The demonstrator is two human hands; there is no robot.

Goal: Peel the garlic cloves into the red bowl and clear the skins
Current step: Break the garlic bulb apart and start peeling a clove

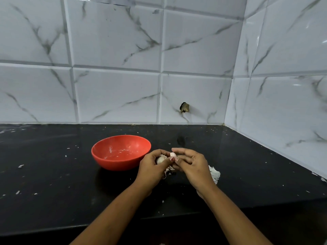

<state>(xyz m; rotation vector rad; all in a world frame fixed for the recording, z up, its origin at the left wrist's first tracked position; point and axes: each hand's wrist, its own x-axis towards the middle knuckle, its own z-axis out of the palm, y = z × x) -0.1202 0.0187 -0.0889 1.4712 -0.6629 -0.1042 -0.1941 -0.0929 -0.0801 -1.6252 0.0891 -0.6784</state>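
Note:
A red bowl (121, 152) stands on the black counter (53, 174), with only white smears inside. Just to its right, my left hand (153, 167) grips a garlic bulb (160, 159) with papery skin hanging below it. My right hand (192, 166) meets the left hand above the counter and pinches a small pinkish clove (173, 155) at the top of the bulb. A pile of white garlic skins (215, 174) lies on the counter behind my right hand, partly hidden by it.
White marble-look tiles form the back wall and the right wall, meeting in a corner at the right. A broken hole (184, 107) shows in the back wall. Small skin flecks (20, 166) are scattered over the counter. The counter's front edge runs below my forearms.

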